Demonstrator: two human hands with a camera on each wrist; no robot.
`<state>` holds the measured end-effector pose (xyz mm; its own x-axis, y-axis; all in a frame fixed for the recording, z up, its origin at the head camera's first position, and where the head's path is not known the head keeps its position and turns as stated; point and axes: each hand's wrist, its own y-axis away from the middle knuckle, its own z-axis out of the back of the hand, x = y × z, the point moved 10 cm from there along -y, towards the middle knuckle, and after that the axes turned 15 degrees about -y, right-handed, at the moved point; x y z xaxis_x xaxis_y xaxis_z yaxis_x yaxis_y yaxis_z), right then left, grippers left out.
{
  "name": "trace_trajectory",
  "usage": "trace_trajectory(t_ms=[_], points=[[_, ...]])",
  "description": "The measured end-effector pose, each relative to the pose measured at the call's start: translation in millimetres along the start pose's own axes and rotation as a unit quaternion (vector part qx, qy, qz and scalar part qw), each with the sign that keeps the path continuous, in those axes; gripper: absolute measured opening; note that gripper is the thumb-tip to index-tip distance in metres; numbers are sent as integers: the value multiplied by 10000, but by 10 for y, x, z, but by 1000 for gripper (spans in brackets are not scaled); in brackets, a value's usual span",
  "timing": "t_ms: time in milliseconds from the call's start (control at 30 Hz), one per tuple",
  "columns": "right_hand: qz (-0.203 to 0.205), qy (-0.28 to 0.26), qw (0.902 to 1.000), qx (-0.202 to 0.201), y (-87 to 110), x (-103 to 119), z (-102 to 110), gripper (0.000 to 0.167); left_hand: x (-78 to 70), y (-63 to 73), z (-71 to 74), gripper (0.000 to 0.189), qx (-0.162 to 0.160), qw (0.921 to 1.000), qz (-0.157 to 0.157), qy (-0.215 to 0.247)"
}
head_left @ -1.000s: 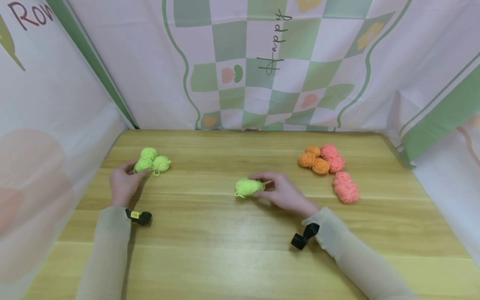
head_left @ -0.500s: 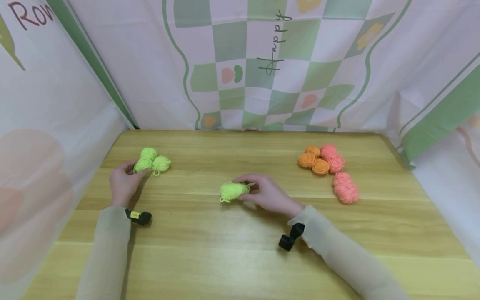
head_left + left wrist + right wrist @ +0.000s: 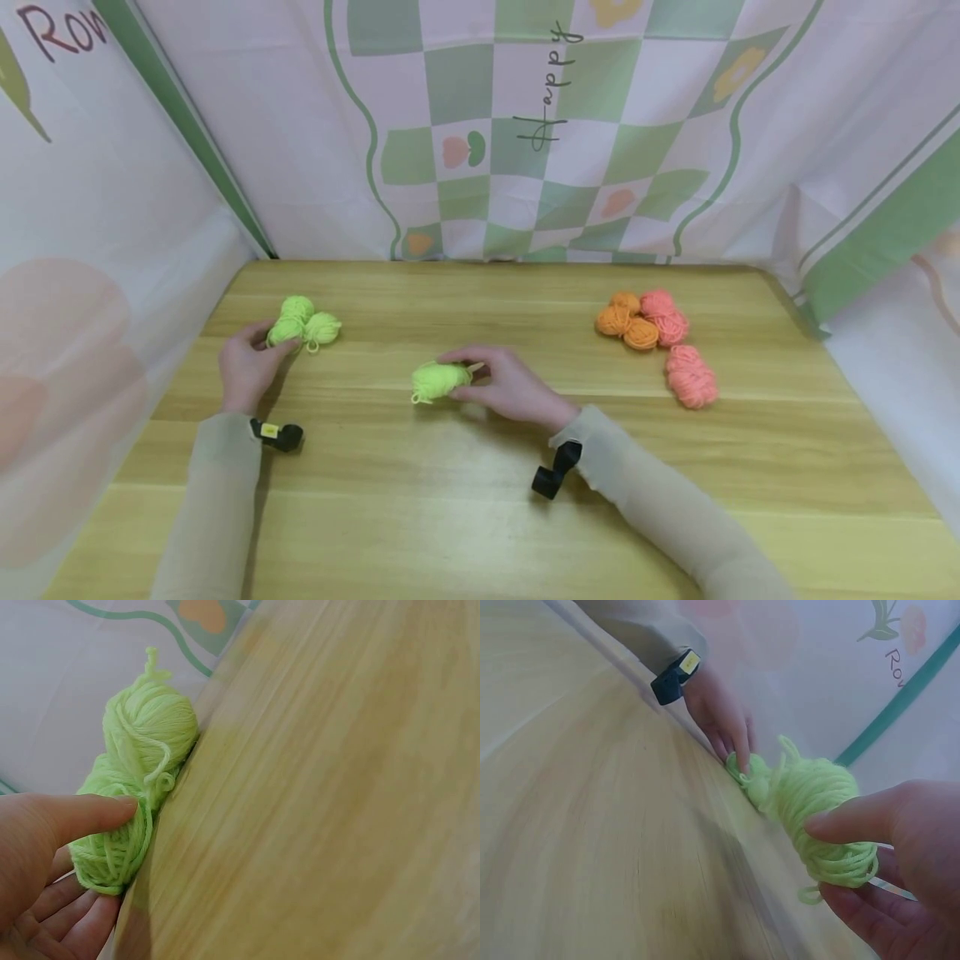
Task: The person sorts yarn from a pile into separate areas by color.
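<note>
In the head view, my right hand (image 3: 516, 387) holds a lime-green ball of yarn (image 3: 435, 381) near the middle of the table. In the right wrist view, the thumb (image 3: 855, 819) presses one side of this yarn while the fingers curl behind it. At the far left, my left hand (image 3: 251, 367) pinches a lime-green yarn ball (image 3: 112, 859) between thumb and fingers, close to the tabletop. Two more lime-green balls sit against it: one behind (image 3: 297, 307), another to its right (image 3: 323, 328). Loose strand ends stick out from the yarn.
Several orange yarn balls (image 3: 641, 333) lie bunched at the back right of the wooden table (image 3: 450, 500). Beside them is pink yarn (image 3: 664, 317), and a separate pink bundle (image 3: 692, 377) lies nearer. Printed cloth (image 3: 457, 83) hangs along the table's back and sides.
My right hand has carried its lime-green yarn ball leftward across the table, closer to the green group. The left hand and the other yarn have stayed where they were.
</note>
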<state>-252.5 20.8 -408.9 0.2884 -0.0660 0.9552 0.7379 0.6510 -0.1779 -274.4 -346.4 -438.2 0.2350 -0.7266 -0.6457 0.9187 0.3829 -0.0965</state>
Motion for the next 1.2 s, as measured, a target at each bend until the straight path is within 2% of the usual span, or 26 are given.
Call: trace_trajectory(t_ms=[467, 1200], points=[[91, -187, 9998, 79, -221, -23, -181, 47, 16, 2, -12, 56, 47, 10000, 78, -15], [-193, -217, 9996, 42, -574, -56, -402, 46, -11, 13, -3, 57, 55, 9999, 95, 14]])
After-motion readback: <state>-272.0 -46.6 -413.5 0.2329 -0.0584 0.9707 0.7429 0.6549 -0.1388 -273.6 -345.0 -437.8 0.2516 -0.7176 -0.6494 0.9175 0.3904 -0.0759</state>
